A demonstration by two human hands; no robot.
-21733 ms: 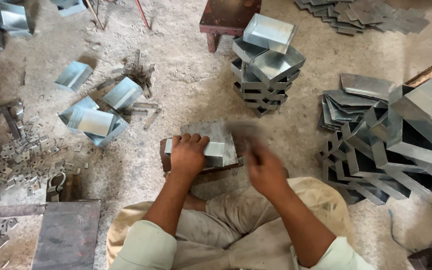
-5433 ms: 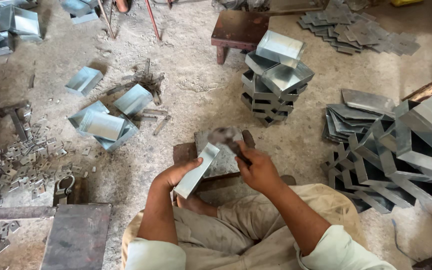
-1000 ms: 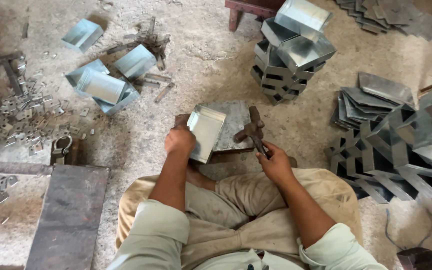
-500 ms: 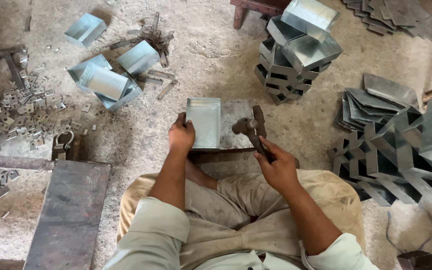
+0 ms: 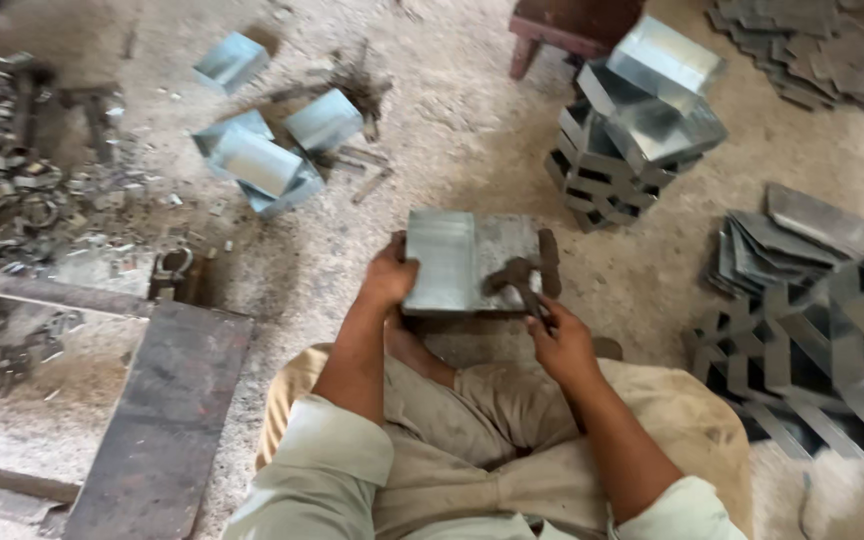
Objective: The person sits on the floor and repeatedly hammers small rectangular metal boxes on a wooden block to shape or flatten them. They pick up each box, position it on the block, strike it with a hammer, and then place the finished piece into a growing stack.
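Observation:
I sit on the ground with a bent sheet-metal piece [image 5: 444,258] lying flat on a dark metal block [image 5: 508,250] in front of my knees. My left hand [image 5: 388,278] grips the piece's left edge and presses it down. My right hand [image 5: 558,342] is closed around the handle of a hammer [image 5: 522,274], whose dark head rests on the block just right of the sheet. The hammer's handle is mostly hidden inside my fist.
A stack of folded metal boxes [image 5: 638,122] stands at the back right by a wooden stool [image 5: 564,28]. Cut flat blanks [image 5: 802,300] pile up on the right. Loose folded pieces [image 5: 270,150] lie at the back left, scrap metal [image 5: 12,180] further left, a heavy steel plate [image 5: 162,410] beside my left leg.
My left hand has tipped the sheet piece from standing on edge down flat onto the block. The hammer has come down from upright and now rests low on the block.

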